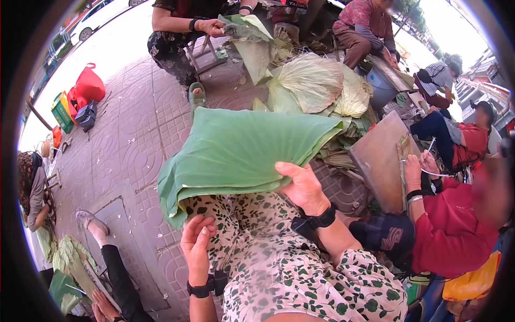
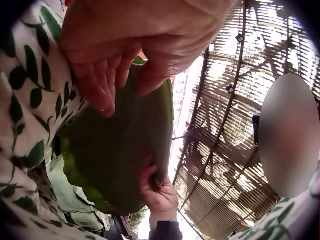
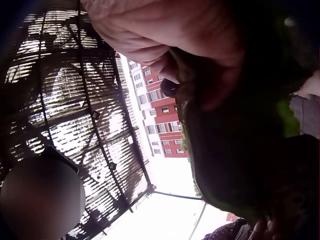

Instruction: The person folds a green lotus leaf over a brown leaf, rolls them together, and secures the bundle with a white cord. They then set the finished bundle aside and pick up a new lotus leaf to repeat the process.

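A stack of folded green leaves (image 1: 241, 147) lies above the wearer's lap in the head view. My right hand (image 1: 306, 188) grips its near right edge, thumb on top and fingers beneath; the right wrist view shows this hand (image 3: 175, 35) at the dark leaf edge. Just below the stack's left corner, my left hand (image 1: 199, 244) holds nothing, its fingers loosely bent. In the left wrist view the left hand (image 2: 145, 40) is beside the leaf (image 2: 110, 140), with the right hand (image 2: 159, 195) pinching the far edge.
Dried leaves (image 1: 311, 83) are heaped beyond the stack. A brown board (image 1: 383, 158) leans at the right beside a person in red (image 1: 456, 220). Another person sits opposite, holding leaves (image 1: 252, 51). Red bags (image 1: 88, 86) stand on the paving at the left.
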`<state>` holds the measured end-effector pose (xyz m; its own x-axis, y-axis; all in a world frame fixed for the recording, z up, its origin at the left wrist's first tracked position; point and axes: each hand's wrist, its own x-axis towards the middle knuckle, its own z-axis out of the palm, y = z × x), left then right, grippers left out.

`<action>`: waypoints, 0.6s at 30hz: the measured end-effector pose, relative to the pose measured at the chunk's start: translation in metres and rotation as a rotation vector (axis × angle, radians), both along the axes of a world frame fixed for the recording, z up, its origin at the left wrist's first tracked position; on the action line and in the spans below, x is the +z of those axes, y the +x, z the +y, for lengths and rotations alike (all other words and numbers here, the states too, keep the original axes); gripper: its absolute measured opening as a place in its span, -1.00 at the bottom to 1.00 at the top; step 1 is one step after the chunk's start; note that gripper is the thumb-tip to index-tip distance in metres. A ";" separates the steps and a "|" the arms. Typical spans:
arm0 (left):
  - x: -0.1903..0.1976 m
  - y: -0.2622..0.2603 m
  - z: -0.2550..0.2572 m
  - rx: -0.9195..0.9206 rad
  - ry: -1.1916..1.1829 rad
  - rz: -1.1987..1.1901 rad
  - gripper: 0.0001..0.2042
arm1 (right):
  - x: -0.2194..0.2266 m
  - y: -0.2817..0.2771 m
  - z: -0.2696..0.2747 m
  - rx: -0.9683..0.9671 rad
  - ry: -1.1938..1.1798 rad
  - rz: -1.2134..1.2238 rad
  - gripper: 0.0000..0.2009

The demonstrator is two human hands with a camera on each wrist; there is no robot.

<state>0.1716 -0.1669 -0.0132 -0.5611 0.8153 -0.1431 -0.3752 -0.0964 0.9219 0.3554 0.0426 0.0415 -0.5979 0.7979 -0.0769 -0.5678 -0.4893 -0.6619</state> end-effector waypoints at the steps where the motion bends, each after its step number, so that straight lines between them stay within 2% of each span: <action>1: -0.001 -0.001 0.000 -0.023 -0.005 0.006 -0.68 | -0.001 0.014 0.009 -0.055 0.032 -0.048 -0.59; 6: 0.001 -0.007 0.005 -0.046 -0.080 0.001 -0.72 | 0.041 0.068 0.033 -0.424 0.112 -0.067 -0.60; 8: -0.001 -0.010 0.007 -0.053 -0.077 -0.015 -0.73 | 0.054 0.090 0.039 -0.595 0.227 -0.138 -0.60; 10: -0.003 -0.013 0.009 -0.046 -0.080 -0.049 -0.75 | 0.073 0.107 0.043 -0.661 0.273 -0.176 -0.60; 12: -0.003 -0.015 0.011 -0.043 -0.089 -0.051 -0.75 | 0.089 0.124 0.048 -0.870 0.435 -0.244 -0.61; 13: -0.005 -0.016 0.010 -0.049 -0.095 -0.057 -0.75 | 0.097 0.134 0.050 -0.875 0.438 -0.246 -0.61; 15: -0.007 -0.018 0.012 -0.052 -0.104 -0.070 -0.75 | 0.111 0.155 0.057 -1.035 0.556 -0.293 -0.61; 16: -0.007 -0.018 0.013 -0.057 -0.102 -0.074 -0.75 | 0.120 0.164 0.061 -1.039 0.560 -0.297 -0.61; 18: -0.005 -0.019 0.015 -0.056 -0.124 -0.096 -0.75 | 0.138 0.178 0.068 -1.216 0.776 -0.381 -0.64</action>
<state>0.1527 -0.1523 -0.0186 -0.4946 0.8175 -0.2952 -0.4639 0.0389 0.8851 0.5332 0.1107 0.1797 0.4042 0.6946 0.5950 -0.0966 0.6793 -0.7274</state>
